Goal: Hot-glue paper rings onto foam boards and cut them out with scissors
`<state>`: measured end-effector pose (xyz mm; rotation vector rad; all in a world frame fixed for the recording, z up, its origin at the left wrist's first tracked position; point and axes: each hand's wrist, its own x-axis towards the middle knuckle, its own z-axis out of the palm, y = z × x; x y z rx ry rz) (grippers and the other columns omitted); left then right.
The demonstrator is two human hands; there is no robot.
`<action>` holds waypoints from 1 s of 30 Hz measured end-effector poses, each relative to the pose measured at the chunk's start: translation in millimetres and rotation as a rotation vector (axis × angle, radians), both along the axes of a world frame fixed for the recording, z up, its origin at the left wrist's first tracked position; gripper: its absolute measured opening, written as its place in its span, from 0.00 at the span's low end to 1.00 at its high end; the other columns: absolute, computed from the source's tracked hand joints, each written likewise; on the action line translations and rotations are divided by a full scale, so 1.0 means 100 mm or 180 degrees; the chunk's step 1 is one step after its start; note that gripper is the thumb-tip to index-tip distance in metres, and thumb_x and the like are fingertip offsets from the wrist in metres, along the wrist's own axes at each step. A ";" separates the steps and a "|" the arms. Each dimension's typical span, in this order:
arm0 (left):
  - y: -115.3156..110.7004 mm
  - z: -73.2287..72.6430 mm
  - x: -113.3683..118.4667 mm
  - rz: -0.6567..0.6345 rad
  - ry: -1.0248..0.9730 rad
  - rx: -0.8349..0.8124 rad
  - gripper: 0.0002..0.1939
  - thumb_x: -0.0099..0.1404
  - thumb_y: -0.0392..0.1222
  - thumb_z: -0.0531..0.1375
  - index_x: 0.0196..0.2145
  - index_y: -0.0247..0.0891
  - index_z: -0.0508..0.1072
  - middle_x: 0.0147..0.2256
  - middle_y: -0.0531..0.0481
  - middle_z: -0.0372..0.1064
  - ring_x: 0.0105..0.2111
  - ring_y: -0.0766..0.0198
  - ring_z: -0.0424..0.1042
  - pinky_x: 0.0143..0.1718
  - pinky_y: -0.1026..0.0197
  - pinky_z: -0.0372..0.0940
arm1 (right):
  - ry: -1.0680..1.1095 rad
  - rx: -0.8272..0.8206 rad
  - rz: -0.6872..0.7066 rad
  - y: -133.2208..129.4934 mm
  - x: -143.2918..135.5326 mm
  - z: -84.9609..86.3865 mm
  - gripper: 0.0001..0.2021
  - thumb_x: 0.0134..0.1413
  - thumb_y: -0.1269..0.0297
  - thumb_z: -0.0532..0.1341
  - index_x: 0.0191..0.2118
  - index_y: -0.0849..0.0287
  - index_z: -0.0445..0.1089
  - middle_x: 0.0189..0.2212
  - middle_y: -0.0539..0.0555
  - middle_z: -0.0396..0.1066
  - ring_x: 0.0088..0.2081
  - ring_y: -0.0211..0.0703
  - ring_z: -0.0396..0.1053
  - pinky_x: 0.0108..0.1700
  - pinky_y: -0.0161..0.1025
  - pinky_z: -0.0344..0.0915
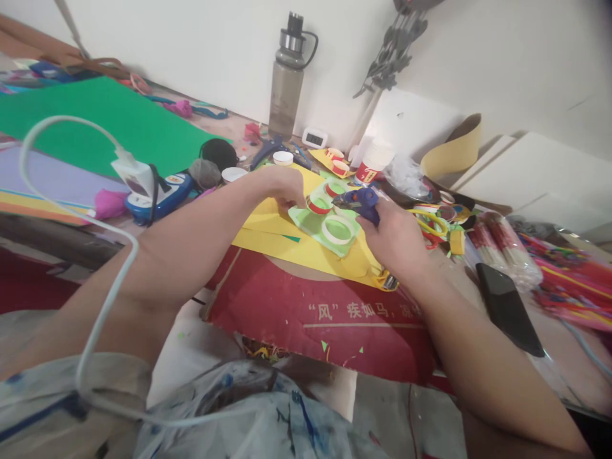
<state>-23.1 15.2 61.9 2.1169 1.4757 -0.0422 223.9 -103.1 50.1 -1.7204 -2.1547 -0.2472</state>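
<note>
In the head view, a blue hand tool [364, 203] with a dark tip is held in the closed grip of the right hand [396, 236]; its exact type cannot be told. The tip is pointed left, over a light green sheet [310, 223]. On that sheet 3 rings are seen: 2 red-banded rings [319, 204] at the back and 1 white ring [338, 229] nearer the front. The left hand [289, 188] is lowered with bent fingers just beside the sheet's left edge; whether anything is gripped cannot be told. The green sheet is laid on yellow paper [261, 223], above red cardboard [287, 306] on the counter [459, 271]. A water bottle [285, 95] is stood upright behind.
</note>
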 end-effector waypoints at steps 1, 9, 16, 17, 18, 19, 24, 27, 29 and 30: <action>0.03 -0.01 -0.03 -0.0107 -0.0012 0.0009 0.15 0.51 0.55 0.69 0.30 0.42 0.84 0.22 0.48 0.74 0.35 0.50 0.80 0.41 0.55 0.69 | 0.0016 -0.0023 0.0043 0.00 0.00 0.00 0.10 0.65 0.61 0.59 0.47 0.59 0.74 0.43 0.67 0.80 0.44 0.63 0.75 0.45 0.51 0.67; 0.20 0.05 -0.22 -0.0073 -0.0477 0.1000 0.31 0.55 0.66 0.68 0.48 0.43 0.86 0.37 0.46 0.80 0.46 0.49 0.78 0.50 0.54 0.67 | 0.0421 -0.0154 0.0263 0.05 -0.02 -0.08 0.15 0.66 0.61 0.59 0.52 0.61 0.75 0.46 0.68 0.81 0.48 0.64 0.77 0.49 0.53 0.70; 0.12 -0.10 -0.03 -0.0803 -0.0811 0.0935 0.42 0.52 0.63 0.70 0.62 0.45 0.80 0.54 0.44 0.79 0.52 0.51 0.75 0.53 0.57 0.66 | 0.0786 -0.0298 0.0151 0.07 -0.02 -0.11 0.19 0.66 0.59 0.59 0.57 0.61 0.74 0.47 0.67 0.81 0.51 0.65 0.77 0.50 0.53 0.71; 0.13 -0.14 -0.02 -0.0817 -0.0789 0.0899 0.42 0.52 0.63 0.70 0.62 0.45 0.80 0.54 0.44 0.79 0.52 0.51 0.74 0.54 0.57 0.65 | 0.0797 -0.0318 0.0154 0.07 -0.02 -0.11 0.19 0.66 0.60 0.59 0.57 0.61 0.74 0.47 0.67 0.81 0.52 0.65 0.77 0.51 0.53 0.71; 0.13 -0.17 -0.02 -0.0810 -0.0778 0.0869 0.42 0.52 0.63 0.70 0.62 0.45 0.80 0.54 0.44 0.79 0.53 0.51 0.74 0.54 0.56 0.65 | 0.0801 -0.0341 0.0164 0.07 -0.02 -0.10 0.19 0.66 0.60 0.59 0.57 0.61 0.74 0.48 0.67 0.81 0.52 0.65 0.77 0.51 0.53 0.71; 0.14 -0.20 -0.02 -0.0797 -0.0776 0.0838 0.41 0.52 0.63 0.70 0.62 0.46 0.80 0.54 0.44 0.79 0.53 0.51 0.74 0.55 0.56 0.65 | 0.0803 -0.0364 0.0176 0.07 -0.03 -0.10 0.18 0.66 0.60 0.59 0.57 0.61 0.74 0.48 0.68 0.81 0.52 0.66 0.77 0.51 0.53 0.71; 0.11 -0.29 -0.04 -0.0760 -0.0871 0.0793 0.39 0.55 0.63 0.68 0.62 0.47 0.79 0.57 0.46 0.76 0.56 0.51 0.72 0.58 0.56 0.63 | 0.0870 -0.0456 0.0294 0.07 -0.04 -0.08 0.17 0.67 0.60 0.59 0.56 0.60 0.73 0.47 0.67 0.81 0.53 0.65 0.77 0.51 0.52 0.71; 0.10 -0.33 -0.05 -0.0736 -0.0956 0.0839 0.39 0.57 0.65 0.67 0.62 0.46 0.79 0.59 0.44 0.73 0.57 0.50 0.71 0.60 0.55 0.63 | 0.0906 -0.0482 0.0370 0.08 -0.03 -0.09 0.16 0.67 0.60 0.59 0.55 0.60 0.73 0.47 0.67 0.81 0.52 0.64 0.77 0.51 0.52 0.71; 0.11 -0.37 -0.05 -0.0746 -0.0988 0.0869 0.39 0.58 0.66 0.66 0.62 0.45 0.79 0.59 0.43 0.73 0.58 0.49 0.70 0.61 0.54 0.63 | 0.0920 -0.0500 0.0362 0.09 -0.03 -0.10 0.15 0.67 0.60 0.58 0.54 0.59 0.74 0.47 0.66 0.81 0.51 0.63 0.77 0.50 0.52 0.71; 0.12 -0.39 -0.05 -0.0742 -0.1004 0.0890 0.38 0.58 0.66 0.66 0.61 0.45 0.79 0.58 0.42 0.73 0.58 0.48 0.70 0.62 0.54 0.63 | 0.0930 -0.0507 0.0342 0.10 -0.03 -0.11 0.15 0.67 0.60 0.58 0.53 0.59 0.74 0.47 0.66 0.81 0.50 0.63 0.77 0.49 0.51 0.71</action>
